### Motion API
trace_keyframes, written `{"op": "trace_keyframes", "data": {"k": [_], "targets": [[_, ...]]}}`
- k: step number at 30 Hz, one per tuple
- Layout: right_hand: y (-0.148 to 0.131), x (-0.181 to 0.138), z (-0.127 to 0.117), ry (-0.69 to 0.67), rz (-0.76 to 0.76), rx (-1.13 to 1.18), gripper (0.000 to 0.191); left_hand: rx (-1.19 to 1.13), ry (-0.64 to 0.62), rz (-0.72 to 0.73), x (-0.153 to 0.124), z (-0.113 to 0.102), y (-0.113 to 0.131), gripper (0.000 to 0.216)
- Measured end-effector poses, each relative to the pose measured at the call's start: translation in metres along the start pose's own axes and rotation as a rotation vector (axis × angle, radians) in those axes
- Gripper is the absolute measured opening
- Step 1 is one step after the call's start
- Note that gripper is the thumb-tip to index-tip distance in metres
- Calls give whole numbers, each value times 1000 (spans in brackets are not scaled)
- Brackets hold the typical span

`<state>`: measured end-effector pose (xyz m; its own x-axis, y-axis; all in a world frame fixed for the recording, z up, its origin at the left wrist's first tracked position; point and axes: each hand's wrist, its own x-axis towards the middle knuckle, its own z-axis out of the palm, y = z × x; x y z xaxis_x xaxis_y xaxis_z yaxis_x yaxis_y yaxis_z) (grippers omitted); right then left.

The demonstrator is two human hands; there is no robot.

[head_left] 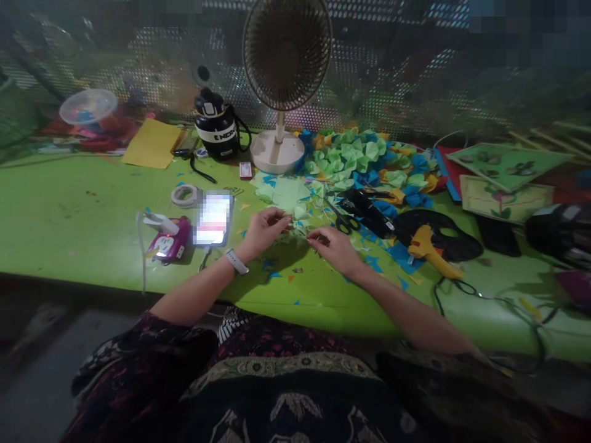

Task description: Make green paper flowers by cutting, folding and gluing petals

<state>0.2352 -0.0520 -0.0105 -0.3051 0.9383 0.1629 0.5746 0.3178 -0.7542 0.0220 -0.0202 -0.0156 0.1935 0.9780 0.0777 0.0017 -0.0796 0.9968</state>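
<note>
Over the green table's front middle, my left hand is closed in a pinch. My right hand faces it, thumb and fingertips pressed together. Something small and thin seems to lie between the fingertips, too blurred to name. Just beyond the hands is a pile of light green paper pieces, with small blue, orange and green scraps scattered around. Black-handled scissors lie past my right hand, beside a black stapler-like tool. A phone with a lit screen rests left of my left hand.
A fan stands at the back, next to a dark jug. Folded paper shapes are heaped behind. A yellow glue gun with a trailing cord lies right. Left are a tape roll and a purple power adapter.
</note>
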Motion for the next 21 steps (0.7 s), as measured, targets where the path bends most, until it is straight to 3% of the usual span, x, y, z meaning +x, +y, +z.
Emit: {"op": "trace_keyframes", "data": {"k": [4, 9, 21], "targets": [[-1, 1, 1, 101, 83, 104, 30, -93, -20, -86, -4, 7, 1, 22], [-2, 3, 2, 170, 135, 176, 31, -126, -43, -53, -7, 12, -1, 27], [0, 3, 6, 162, 135, 183, 34, -114, -138, -3, -8, 16, -10, 29]]}}
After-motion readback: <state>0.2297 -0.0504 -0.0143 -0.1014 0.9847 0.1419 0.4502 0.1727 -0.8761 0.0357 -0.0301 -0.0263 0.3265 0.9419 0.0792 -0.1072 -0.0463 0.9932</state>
